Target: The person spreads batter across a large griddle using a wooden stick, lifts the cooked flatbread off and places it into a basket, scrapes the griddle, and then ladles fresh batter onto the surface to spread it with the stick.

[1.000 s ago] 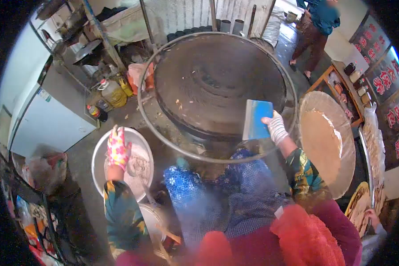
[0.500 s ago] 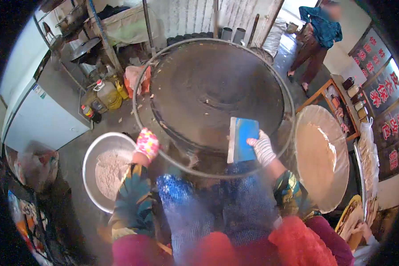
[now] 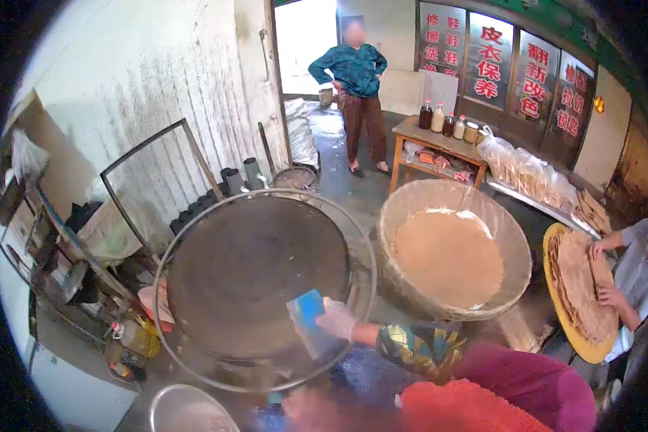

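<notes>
My right hand (image 3: 335, 320), in a pale glove, is closed around a wide blue scraper (image 3: 309, 308). The scraper's pale edge is tilted over the near right part of a big round dark griddle (image 3: 259, 259). A thin metal ring (image 3: 167, 345) runs around the griddle. To the right stands a large plastic-lined tub (image 3: 392, 277) with a light brown, batter-like mass (image 3: 446, 255) inside. My left hand is out of view. At the bottom edge, a metal bowl (image 3: 160, 415) is only partly visible.
On the right, another person's hands (image 3: 610, 295) rest on stacked brown flatbreads (image 3: 579, 281) on a yellow board (image 3: 594, 353). A person (image 3: 363, 79) stands by the doorway. A wooden table (image 3: 439, 137) holds several bottles. Oil jugs (image 3: 137, 338) stand at left.
The view has swung to the right and up, so the griddle sits further left. My left hand has left the view. My right hand still holds the scraper over the griddle's near side.
</notes>
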`<state>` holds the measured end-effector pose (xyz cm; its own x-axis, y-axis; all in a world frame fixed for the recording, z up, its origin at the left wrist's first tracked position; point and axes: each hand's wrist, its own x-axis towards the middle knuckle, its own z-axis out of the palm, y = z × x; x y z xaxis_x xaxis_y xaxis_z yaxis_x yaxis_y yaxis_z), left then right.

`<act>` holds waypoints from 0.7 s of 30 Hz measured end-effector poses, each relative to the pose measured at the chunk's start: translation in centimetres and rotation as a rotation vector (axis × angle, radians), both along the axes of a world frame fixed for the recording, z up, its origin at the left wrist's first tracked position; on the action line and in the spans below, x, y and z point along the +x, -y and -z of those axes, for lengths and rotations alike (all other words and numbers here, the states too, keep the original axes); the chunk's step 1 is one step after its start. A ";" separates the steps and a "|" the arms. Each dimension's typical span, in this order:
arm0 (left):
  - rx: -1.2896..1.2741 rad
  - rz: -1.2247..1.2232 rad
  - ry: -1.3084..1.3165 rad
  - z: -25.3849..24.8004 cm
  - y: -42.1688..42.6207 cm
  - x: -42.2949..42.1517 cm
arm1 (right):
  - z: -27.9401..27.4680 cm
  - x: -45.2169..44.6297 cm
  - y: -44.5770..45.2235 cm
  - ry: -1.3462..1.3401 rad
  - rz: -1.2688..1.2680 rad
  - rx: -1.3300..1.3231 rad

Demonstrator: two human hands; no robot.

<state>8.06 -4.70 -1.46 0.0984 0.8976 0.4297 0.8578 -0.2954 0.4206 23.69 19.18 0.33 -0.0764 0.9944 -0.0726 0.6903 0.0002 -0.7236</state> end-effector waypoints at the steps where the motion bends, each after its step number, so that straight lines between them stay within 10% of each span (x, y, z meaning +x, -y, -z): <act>1: -0.116 -0.156 0.059 -0.7 0.7 -2.4 | -0.2 0.2 0.7 -0.043 0.015 -0.023; 2: 0.208 -0.406 0.100 7.4 0.7 -5.4 | -0.5 0.4 0.7 -0.054 0.009 -0.002; 5: -0.039 -0.514 -0.172 4.4 2.0 -8.6 | 1.2 0.4 0.8 -0.446 -0.107 0.251; 14: -0.307 -0.637 -0.236 5.3 1.4 -8.4 | 2.6 -5.4 -0.3 -0.190 0.077 -0.005; 17: -0.305 -0.647 -0.302 6.2 0.5 -8.5 | 4.6 -10.2 1.5 -0.501 0.047 -0.094; 21: -0.216 -0.576 -0.263 4.4 0.5 -7.8 | -1.0 -12.8 7.9 -1.619 -0.228 -0.804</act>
